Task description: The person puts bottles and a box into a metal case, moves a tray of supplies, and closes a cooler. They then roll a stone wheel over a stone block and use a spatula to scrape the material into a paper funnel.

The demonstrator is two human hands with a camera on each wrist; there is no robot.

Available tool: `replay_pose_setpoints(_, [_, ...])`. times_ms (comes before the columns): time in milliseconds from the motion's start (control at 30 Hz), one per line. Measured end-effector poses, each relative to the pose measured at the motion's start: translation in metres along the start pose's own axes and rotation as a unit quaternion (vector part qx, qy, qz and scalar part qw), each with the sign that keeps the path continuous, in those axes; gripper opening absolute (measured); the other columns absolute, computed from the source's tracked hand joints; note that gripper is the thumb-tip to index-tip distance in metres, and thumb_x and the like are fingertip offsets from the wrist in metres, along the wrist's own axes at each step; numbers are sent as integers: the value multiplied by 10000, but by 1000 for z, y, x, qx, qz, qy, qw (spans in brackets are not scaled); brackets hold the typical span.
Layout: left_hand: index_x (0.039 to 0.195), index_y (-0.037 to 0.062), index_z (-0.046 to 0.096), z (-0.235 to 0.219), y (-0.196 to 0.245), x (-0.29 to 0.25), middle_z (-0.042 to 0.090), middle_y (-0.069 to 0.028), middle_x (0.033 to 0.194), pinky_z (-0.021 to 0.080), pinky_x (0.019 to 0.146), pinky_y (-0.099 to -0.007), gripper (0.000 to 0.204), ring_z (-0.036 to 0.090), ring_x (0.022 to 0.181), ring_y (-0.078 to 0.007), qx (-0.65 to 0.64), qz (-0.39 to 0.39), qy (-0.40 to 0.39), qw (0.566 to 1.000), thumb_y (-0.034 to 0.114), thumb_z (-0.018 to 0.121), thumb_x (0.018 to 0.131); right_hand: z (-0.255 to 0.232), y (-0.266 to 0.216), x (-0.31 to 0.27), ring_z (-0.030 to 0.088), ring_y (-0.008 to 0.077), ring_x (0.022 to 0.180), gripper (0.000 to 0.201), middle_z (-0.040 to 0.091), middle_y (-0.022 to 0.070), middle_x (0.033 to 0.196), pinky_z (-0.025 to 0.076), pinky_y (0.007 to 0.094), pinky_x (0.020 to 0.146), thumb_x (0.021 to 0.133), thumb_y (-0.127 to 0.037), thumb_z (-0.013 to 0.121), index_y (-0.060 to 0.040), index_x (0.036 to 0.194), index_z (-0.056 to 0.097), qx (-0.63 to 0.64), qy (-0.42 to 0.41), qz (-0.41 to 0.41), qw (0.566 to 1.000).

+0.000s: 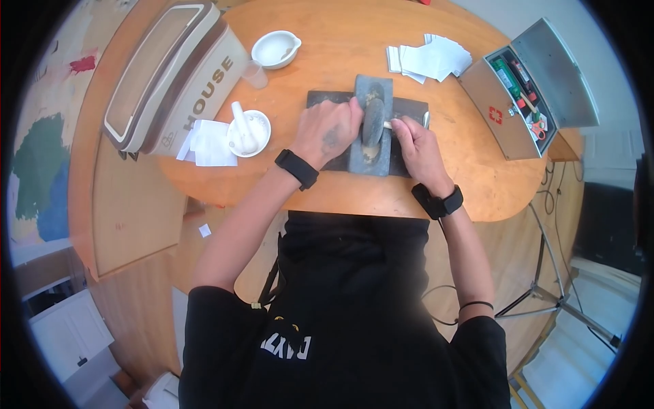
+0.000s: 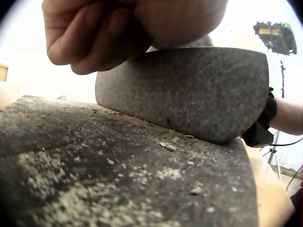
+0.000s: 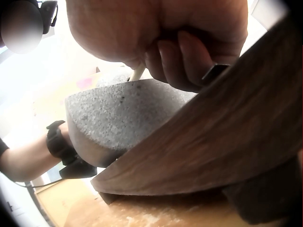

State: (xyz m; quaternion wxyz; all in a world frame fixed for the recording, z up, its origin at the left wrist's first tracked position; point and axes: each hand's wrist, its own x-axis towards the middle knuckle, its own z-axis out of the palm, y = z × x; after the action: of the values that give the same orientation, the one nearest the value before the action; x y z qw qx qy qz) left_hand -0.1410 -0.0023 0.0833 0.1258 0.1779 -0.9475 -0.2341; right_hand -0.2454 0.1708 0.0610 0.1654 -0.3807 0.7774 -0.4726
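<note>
A grey stone grinding wheel (image 1: 372, 124) stands upright in a long stone grinding trough (image 1: 385, 88), with crushed tan bits at both ends. My left hand (image 1: 330, 133) is curled at the wheel's left side, covering the handle there. On the other side my right hand (image 1: 419, 146) grips the pale handle (image 3: 137, 73), its thumb on top. Beneath the trough lies a dark board (image 1: 412, 112). The left wrist view shows the trough's curved side (image 2: 189, 90) and coarse crumbs (image 2: 94, 203) strewn over the board.
To the left stand a white mortar with a pestle (image 1: 240, 123), paper sheets (image 1: 212, 144), a plastic cup (image 1: 255, 75), a white spouted bowl (image 1: 274, 49) and a large HOUSE box (image 1: 204, 88). White papers (image 1: 432, 58) and an open first-aid case (image 1: 501, 112) lie to the right.
</note>
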Motion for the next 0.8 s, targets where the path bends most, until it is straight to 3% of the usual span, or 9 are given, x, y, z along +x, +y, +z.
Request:
replay_pose_setpoints(267, [628, -19, 618, 2, -1, -4, 581, -253, 616, 465, 553, -508, 522, 578, 569, -449, -28, 12, 30, 999, 263, 390, 1003, 2, -1, -3, 402, 304, 594, 364, 467, 194, 672, 410, 385, 585, 1019, -293, 503, 17, 828, 524, -17, 16, -3, 1000])
replay_pose_setpoints(333, [620, -18, 612, -6, 2, -3, 580, -252, 611, 467, 549, -502, 525, 577, 563, -447, -11, 8, -6, 1000, 267, 393, 1002, 0, -4, -3, 413, 308, 598, 365, 470, 195, 677, 411, 387, 590, 1020, -296, 499, 16, 832, 524, -24, 9, -15, 1000])
replay_pose_setpoints(533, [587, -16, 591, 4, -3, -2, 579, -252, 607, 465, 536, -494, 542, 577, 550, -440, -15, 13, 22, 1000, 270, 394, 1005, -4, -2, -2, 439, 349, 613, 375, 488, 211, 694, 416, 400, 602, 1022, -315, 486, 14, 849, 535, -55, -9, -12, 998])
replay_pose_setpoints(800, [597, -13, 597, 2, -5, 11, 581, -254, 609, 475, 553, -502, 542, 587, 566, -439, -7, -1, -13, 1000, 270, 389, 1009, -10, -5, 15, 458, 396, 639, 404, 501, 221, 705, 420, 414, 608, 1023, -348, 481, 13, 852, 543, -55, -27, 17, 998])
